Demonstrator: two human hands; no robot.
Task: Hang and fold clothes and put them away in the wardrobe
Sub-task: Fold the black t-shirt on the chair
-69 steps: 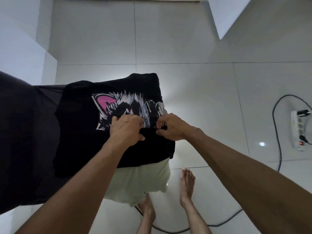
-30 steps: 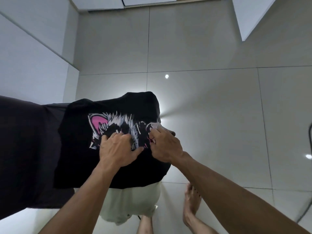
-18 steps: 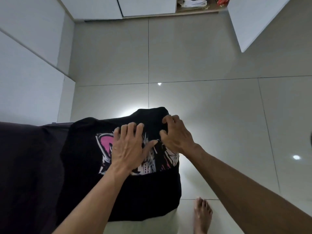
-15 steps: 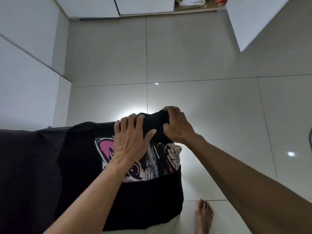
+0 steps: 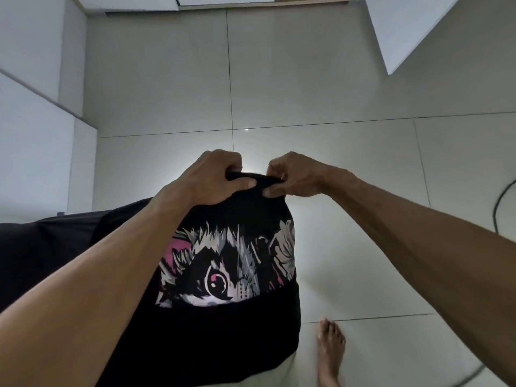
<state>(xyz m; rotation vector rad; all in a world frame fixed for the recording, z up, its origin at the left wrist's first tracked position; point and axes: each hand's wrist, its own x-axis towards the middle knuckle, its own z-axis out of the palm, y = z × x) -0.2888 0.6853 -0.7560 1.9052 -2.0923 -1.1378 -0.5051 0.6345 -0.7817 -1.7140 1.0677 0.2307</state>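
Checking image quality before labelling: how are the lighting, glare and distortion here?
Head view: dim overall; bright glare on the floor tile behind the black shirt; wide-angle bends tile lines; left hand and right hand are reasonably sharp.

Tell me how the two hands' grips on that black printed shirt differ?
The left hand wraps its fingers over the black printed cotton shirt's far edge, thumb lying flat along the cloth. The right hand pinches that edge more finely, thumb underneath. Both hold the same edge, close together, knuckles up.
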